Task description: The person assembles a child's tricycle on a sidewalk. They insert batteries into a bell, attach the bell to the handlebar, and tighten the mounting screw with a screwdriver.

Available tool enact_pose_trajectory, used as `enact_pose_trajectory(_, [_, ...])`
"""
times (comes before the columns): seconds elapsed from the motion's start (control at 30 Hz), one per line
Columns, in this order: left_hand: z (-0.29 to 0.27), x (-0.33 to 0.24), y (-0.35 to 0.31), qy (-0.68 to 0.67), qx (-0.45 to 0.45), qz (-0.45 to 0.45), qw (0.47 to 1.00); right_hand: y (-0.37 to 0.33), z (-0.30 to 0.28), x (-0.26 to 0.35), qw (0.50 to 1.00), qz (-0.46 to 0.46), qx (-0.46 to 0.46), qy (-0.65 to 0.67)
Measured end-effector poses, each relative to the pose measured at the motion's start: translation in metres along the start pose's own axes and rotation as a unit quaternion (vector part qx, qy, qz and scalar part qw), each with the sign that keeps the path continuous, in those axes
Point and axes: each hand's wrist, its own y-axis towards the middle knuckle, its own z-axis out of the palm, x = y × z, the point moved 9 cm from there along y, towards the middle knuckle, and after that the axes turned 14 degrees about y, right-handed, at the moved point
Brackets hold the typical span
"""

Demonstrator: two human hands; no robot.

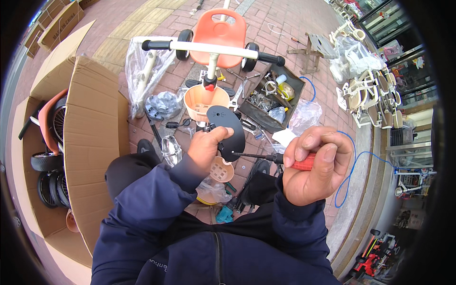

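My left hand (205, 148) is closed round the lower left edge of a black rounded plate (232, 124), its thumb pressed on the face. Small holes show near the plate's top. In my right hand (319, 164) is a screwdriver (305, 163) with a red handle and a dark shaft. Its tip points left and meets the plate's lower edge, at a small light spot; whether it sits in a screw I cannot tell. Just beyond the plate is a peach basket (198, 105) below the white handlebar (202, 46) of a child's tricycle with an orange seat (218, 38).
A large open cardboard box (97, 109) with wheels and frame parts stands on my left. Ahead to the right lies a metal tool tray (270, 97) full of hardware. Wrenches, plastic bags and a peach perforated cup (222, 170) lie on the brick paving. A blue cable (349, 183) runs along the right.
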Motion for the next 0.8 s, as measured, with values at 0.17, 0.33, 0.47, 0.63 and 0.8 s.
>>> enact_pose_trajectory(0.17, [0.0023,-0.0014,-0.0013,0.041,0.003,0.000,0.999,0.0000,-0.0041,-0.0033,1.000,0.006,-0.019,-0.011])
enact_pose_trajectory(0.33, [0.0010,-0.0024,-0.0022,0.037,0.000,0.001,0.999,-0.0017,-0.0033,-0.0038,1.000,0.001,-0.017,-0.023])
enact_pose_trajectory(0.47, [-0.0007,-0.0043,-0.0008,0.038,-0.004,0.017,0.999,-0.0022,-0.0039,-0.0020,1.000,-0.006,-0.020,-0.019])
enact_pose_trajectory(0.63, [-0.0025,-0.0062,-0.0007,0.060,-0.015,0.025,0.998,-0.0019,-0.0035,-0.0019,1.000,-0.007,-0.019,-0.011])
enact_pose_trajectory(0.8, [-0.0037,-0.0053,0.0002,0.066,-0.020,0.024,0.997,-0.0026,-0.0040,-0.0027,0.999,-0.005,-0.022,-0.026])
